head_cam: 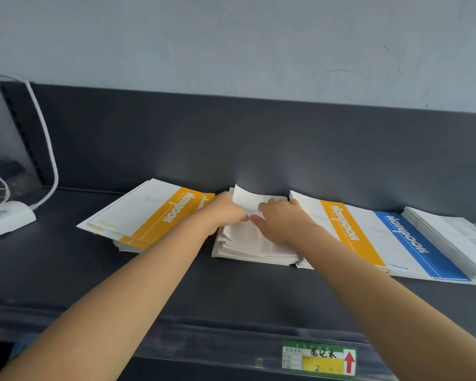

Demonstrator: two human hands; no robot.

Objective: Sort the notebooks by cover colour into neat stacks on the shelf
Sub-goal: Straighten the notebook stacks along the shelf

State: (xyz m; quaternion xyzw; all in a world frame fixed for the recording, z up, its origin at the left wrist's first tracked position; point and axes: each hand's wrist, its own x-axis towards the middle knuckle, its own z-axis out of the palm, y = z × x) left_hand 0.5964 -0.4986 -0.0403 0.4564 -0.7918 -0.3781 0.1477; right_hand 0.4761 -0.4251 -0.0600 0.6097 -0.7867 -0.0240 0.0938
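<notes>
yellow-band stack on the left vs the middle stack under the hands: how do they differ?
The left yellow stack shows a yellow "Notebook" band on top; the middle stack shows only plain white with faint print. The left yellow stack sits skewed and fanned, untouched; the middle stack sits squarer, with the left hand and right hand on it. Both lie flat on the dark shelf.

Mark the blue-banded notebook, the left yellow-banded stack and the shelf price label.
blue-banded notebook (421,243), head view, on its blue band.
left yellow-banded stack (160,215), head view, on the top cover's yellow band.
shelf price label (319,358), head view, label's middle.
</notes>
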